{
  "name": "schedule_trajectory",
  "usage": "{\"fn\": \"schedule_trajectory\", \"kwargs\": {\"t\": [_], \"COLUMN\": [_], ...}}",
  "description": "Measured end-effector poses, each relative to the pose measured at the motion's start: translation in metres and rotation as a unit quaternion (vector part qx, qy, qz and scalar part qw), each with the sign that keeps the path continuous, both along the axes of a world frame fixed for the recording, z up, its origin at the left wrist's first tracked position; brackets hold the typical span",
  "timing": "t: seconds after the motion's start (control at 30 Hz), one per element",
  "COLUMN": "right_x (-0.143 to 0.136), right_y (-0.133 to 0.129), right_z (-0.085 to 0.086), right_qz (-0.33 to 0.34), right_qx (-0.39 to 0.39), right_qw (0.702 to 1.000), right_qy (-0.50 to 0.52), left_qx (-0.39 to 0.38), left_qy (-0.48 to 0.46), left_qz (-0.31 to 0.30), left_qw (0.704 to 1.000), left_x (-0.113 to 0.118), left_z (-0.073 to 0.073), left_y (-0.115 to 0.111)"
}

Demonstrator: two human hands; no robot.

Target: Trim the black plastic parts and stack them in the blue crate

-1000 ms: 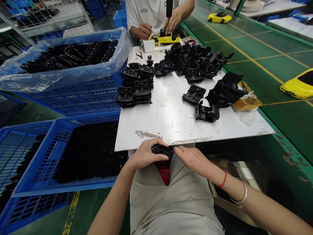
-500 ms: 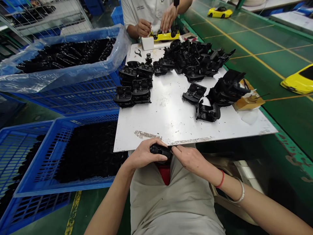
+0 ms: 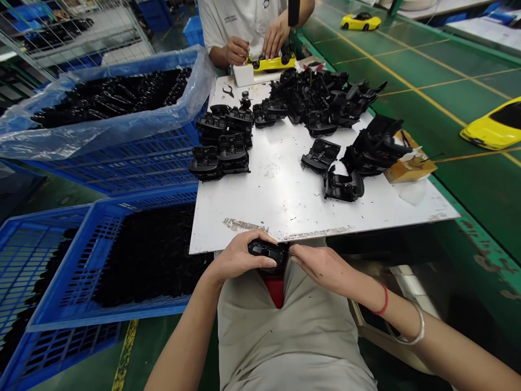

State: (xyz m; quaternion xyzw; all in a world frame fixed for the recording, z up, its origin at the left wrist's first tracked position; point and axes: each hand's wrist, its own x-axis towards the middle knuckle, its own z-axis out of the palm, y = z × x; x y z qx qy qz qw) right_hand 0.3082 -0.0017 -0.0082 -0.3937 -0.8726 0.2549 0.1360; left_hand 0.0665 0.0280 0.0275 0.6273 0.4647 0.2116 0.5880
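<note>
My left hand (image 3: 241,257) is wrapped round a black plastic toy-car interior part (image 3: 266,249), held over my lap just below the table's front edge. At the part's right end is my right hand (image 3: 315,262), its fingers pinched together. A thin dark thing seems to stick out from those fingertips towards the part, too small to name. Several similar black toy-car interiors stand in stacks (image 3: 222,155) at the table's left, and a single one (image 3: 321,154) lies right of the middle.
A white table (image 3: 260,198) carries a large heap of black parts (image 3: 313,95). On the right is a yellow box (image 3: 411,168). Blue crates (image 3: 140,320) stand at the left. Across the table a co-worker's hands (image 3: 277,38) hold a yellow toy car (image 3: 272,63). Another yellow car (image 3: 494,127) sits on the green conveyor.
My right hand has shifted slightly right, its wrist and forearm moving outward, and a little more gap shows beside the part. My left hand keeps its grip. The view has tilted slightly.
</note>
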Motion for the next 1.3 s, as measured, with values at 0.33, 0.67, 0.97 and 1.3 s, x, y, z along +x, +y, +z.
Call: {"fn": "schedule_trajectory", "kwargs": {"t": [0.33,0.67,0.97,1.3], "right_x": [0.004,0.0,0.0,-0.003], "right_y": [0.006,0.011,0.017,0.019], "right_z": [0.012,0.015,0.019,0.018], "right_qz": [0.014,0.028,0.04,0.05], "right_qx": [-0.117,-0.134,-0.167,-0.148], "right_qw": [0.993,0.99,0.985,0.988], "right_qy": [0.022,0.016,0.001,-0.01], "left_qx": [-0.005,-0.01,0.027,0.043], "left_qy": [0.005,0.012,0.004,0.02], "left_qz": [-0.006,-0.011,-0.009,-0.013], "left_qw": [1.0,1.0,1.0,0.999], "left_x": [-0.001,-0.002,-0.003,-0.003], "left_z": [-0.001,-0.003,-0.007,-0.009], "left_y": [0.001,0.0,-0.001,-0.002]}}
